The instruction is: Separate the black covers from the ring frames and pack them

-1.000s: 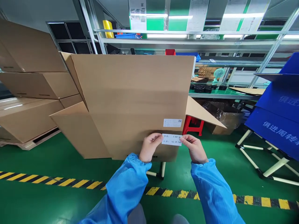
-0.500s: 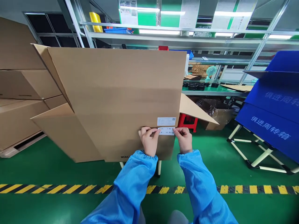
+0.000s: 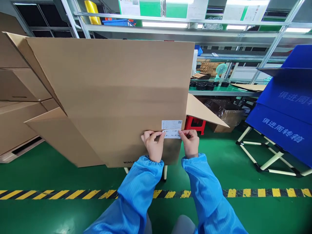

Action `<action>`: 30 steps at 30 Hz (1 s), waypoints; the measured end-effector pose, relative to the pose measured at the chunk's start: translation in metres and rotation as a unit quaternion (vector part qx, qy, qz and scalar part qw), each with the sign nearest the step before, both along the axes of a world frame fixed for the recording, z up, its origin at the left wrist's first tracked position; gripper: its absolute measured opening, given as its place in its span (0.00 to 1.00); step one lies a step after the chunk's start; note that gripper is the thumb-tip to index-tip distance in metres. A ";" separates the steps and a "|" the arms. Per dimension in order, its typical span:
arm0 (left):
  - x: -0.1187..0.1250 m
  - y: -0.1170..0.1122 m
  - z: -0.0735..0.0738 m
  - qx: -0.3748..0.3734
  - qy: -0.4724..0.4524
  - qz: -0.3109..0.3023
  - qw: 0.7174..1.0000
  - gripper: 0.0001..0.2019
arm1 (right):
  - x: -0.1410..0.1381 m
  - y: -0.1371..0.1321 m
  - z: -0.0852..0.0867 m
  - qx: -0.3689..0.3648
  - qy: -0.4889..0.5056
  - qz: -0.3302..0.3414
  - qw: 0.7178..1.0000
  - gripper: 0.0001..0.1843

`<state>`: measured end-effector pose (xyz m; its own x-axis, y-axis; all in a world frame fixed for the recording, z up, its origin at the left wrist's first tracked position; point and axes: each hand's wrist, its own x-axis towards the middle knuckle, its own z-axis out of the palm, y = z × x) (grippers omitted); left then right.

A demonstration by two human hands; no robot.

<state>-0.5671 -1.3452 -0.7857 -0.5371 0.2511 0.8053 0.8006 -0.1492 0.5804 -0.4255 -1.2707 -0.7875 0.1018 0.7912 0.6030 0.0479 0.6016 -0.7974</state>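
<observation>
A large cardboard box (image 3: 117, 87) stands in front of me with flaps spread out at its left and right. Low on its right side lies a white printed label (image 3: 172, 134), just below a second white label with a small square code (image 3: 171, 124). My left hand (image 3: 154, 143) pinches the lower label's left end between thumb and finger. At its right end, my right hand (image 3: 190, 141) pinches the same label. The label lies against or very near the cardboard; I cannot tell how much of it touches. Blue sleeves cover both arms.
More cardboard boxes (image 3: 17, 123) stand at the left. On the right, a blue box with white lettering (image 3: 282, 113) rests on a pale tube frame (image 3: 273, 162). Behind are a metal shelf (image 3: 224, 93) and a red stool (image 3: 195, 124). Striped tape (image 3: 80, 194) crosses the green floor.
The view has shifted slightly, and the box looks a bit larger. Both hands still pinch the ends of the lower label, which now sits closer against the upper one.
</observation>
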 end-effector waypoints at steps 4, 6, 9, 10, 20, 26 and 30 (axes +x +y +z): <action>0.002 0.000 0.000 -0.009 -0.013 0.008 1.000 0.04 | -0.001 -0.002 -0.001 -0.005 0.004 -0.005 1.000 0.23; 0.003 -0.001 0.000 -0.013 -0.021 0.008 1.000 0.04 | -0.002 -0.002 -0.002 -0.004 0.008 -0.010 1.000 0.22; 0.004 -0.001 0.000 -0.012 -0.021 0.007 1.000 0.04 | -0.003 -0.003 -0.004 -0.006 0.002 -0.020 1.000 0.22; 0.004 -0.001 0.000 -0.011 -0.020 0.009 1.000 0.04 | -0.003 -0.003 -0.004 -0.007 0.000 -0.023 1.000 0.22; 0.005 0.001 -0.001 0.005 -0.019 0.014 1.000 0.06 | -0.003 -0.004 -0.001 -0.001 0.009 -0.028 1.000 0.24; 0.007 0.003 -0.001 0.011 -0.016 0.025 0.999 0.07 | -0.006 -0.009 0.003 0.008 -0.007 -0.049 0.999 0.25; 0.009 0.004 -0.001 0.014 -0.001 0.025 1.000 0.09 | -0.005 -0.001 0.000 0.022 -0.044 -0.073 0.996 0.27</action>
<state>-0.5578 -1.3410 -0.7872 -0.5508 0.2018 0.8099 0.8058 -0.1244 0.5790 -0.4309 -1.2721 -0.7877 0.1588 0.7438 0.6492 0.2069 0.6179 -0.7585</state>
